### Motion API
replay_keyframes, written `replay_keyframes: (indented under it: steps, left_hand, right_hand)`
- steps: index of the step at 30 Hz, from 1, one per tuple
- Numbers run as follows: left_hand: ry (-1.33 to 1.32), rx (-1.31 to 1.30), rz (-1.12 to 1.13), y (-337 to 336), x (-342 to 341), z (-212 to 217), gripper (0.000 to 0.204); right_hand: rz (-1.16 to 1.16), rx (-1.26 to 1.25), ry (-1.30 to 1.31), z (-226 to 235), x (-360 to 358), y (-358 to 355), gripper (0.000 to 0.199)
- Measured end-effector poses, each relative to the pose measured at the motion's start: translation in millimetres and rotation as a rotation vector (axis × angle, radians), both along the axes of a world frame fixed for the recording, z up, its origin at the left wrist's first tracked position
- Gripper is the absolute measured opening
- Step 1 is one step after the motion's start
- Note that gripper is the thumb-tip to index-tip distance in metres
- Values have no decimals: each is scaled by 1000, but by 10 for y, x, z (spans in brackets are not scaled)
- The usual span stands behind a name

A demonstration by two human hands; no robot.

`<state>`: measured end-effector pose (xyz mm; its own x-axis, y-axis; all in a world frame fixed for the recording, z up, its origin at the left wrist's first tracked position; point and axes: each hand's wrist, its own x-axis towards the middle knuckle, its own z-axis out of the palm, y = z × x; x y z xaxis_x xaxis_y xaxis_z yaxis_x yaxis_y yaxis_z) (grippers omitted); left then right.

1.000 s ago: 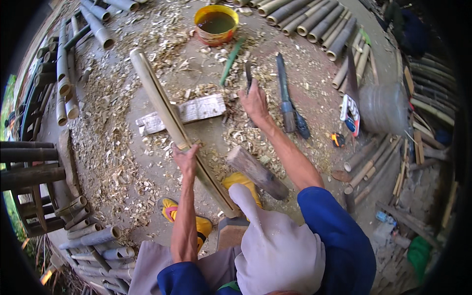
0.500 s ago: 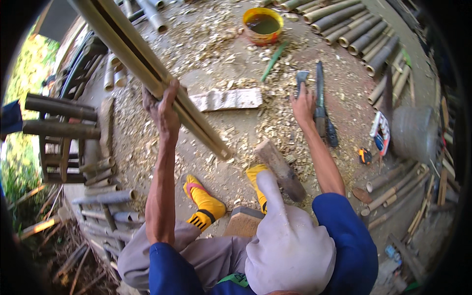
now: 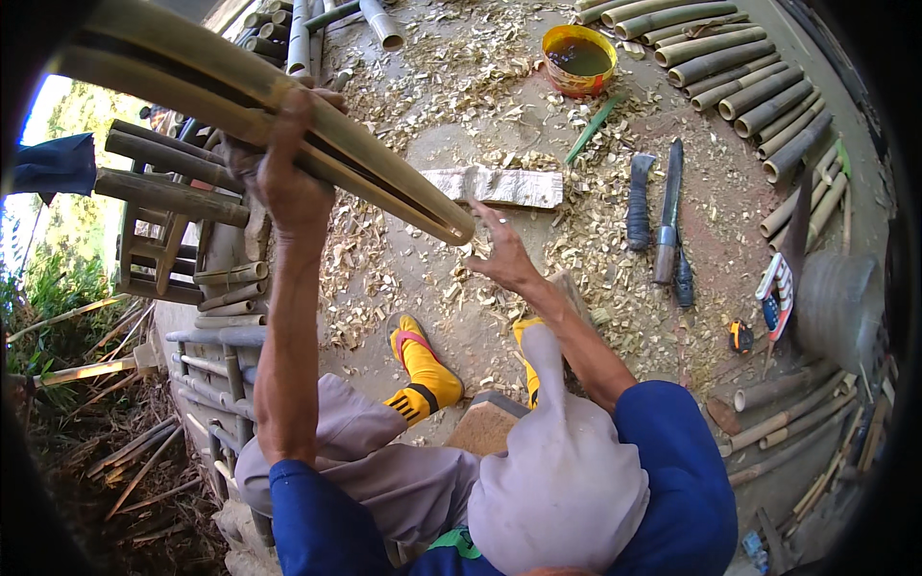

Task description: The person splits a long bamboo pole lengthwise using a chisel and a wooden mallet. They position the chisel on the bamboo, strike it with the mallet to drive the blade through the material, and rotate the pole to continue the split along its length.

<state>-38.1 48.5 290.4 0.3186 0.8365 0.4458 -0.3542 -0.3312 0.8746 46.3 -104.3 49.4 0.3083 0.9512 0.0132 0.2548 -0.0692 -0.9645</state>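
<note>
A long bamboo pole with a lengthwise slot slants from the upper left down to the middle, raised above the ground. My left hand is closed around it, well up from its lower end. Just beyond that end is my right hand, fingers apart and holding nothing; whether it touches the bamboo I cannot tell. On the ground to the right lie a hatchet with a dark wrapped handle and, beside it, a long machete. Behind the pole's lower end rests a pale, flat wooden block.
Wood chips cover much of the ground. A yellow bucket of dark liquid stands at the back, near rows of cut bamboo. A bamboo frame stands at left. An orange-black tape measure and a handsaw are at right.
My right hand has left the hatchet and moved left to the bamboo's lower end. The hatchet lies on the ground. My left hand still grips the pole, now tilted flatter. The view has shifted.
</note>
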Motion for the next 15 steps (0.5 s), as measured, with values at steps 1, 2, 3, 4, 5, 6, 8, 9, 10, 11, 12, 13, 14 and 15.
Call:
replay_keyframes:
  steps: [1, 2, 3, 4, 5, 6, 8, 9, 10, 11, 12, 13, 14, 15]
  left_hand:
    - [-24, 13, -2, -33, 6, 89, 30]
    - [-48, 25, -7, -50, 12, 164, 29]
    - [-21, 38, -34, -38, 5, 214, 31]
    - [13, 54, -50, -1, -68, 276, 34]
    - [45, 70, -72, 28, -111, 345, 38]
    - [-23, 16, -94, 29, -81, 414, 33]
    - [-26, -42, -124, 109, -127, 555, 39]
    - [-217, -108, -473, 285, -260, 644, 37]
    - [-206, -23, -575, 383, -307, 734, 38]
    - [-133, -164, -625, 515, -422, 856, 41]
    - [-139, -66, -222, 487, -464, 1002, 45]
    - [-151, -3, 161, 478, -376, 1043, 49]
    - [-134, -31, 384, 71, 30, 1081, 54]
    - [-107, -34, 339, 293, -221, 1043, 55]
  right_hand:
    - [-17, 59, -3, -16, -60, 34, 69]
    - [-37, 119, -6, -40, -119, 69, 60]
    - [-62, 176, -12, -61, -136, 70, 52]
    - [-15, 152, 71, -50, -169, 64, 42]
    - [27, 128, 153, -38, -188, 51, 32]
    - [60, 102, 231, -40, -180, 28, 24]
    - [-4, 69, 257, 2, -155, -115, 20]
    - [-11, -3, 246, 49, -65, -240, 20]
    - [-42, -83, 222, 87, 88, -386, 21]
    - [-103, -112, 205, 155, 273, -572, 23]
    - [-176, -77, 304, 204, 439, -721, 24]
    - [-278, -50, 382, 230, 671, -956, 25]
    - [-381, -17, 464, 242, 899, -1229, 27]
    - [-461, 87, 360, 342, 1123, -1408, 26]
